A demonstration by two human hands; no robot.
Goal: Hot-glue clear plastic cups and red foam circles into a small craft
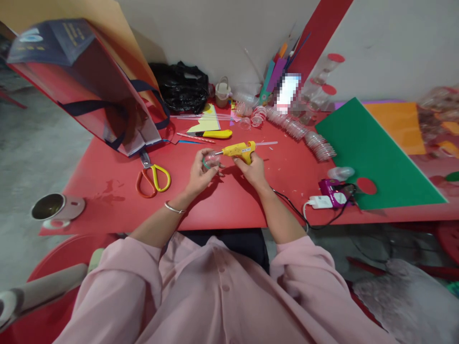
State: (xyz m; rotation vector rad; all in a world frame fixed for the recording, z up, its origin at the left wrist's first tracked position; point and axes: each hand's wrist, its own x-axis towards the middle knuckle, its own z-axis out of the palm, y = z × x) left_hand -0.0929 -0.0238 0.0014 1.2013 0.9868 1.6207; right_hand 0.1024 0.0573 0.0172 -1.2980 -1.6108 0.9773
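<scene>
My left hand point(202, 173) is closed around a small clear plastic cup point(212, 160) with a green rim, held just above the red table point(229, 210). In my right hand point(254, 168) is a yellow hot glue gun point(239, 150), gripped by its handle. Its metal nozzle points left and meets or nearly meets the cup's upper edge; I cannot tell whether they touch. A translucent glue stick point(267, 143) sticks out of the gun's back. Behind the cup lie a yellow utility knife point(215, 134) and a striped straw point(195, 137).
Scissors point(153, 180) lie left of my hands, near a tall paper bag point(103, 91) and a mug point(59, 208). Stacked clear cups point(294, 128) curve along the back right. A green board point(380, 157) and a purple power strip point(335, 192) with cables are at right.
</scene>
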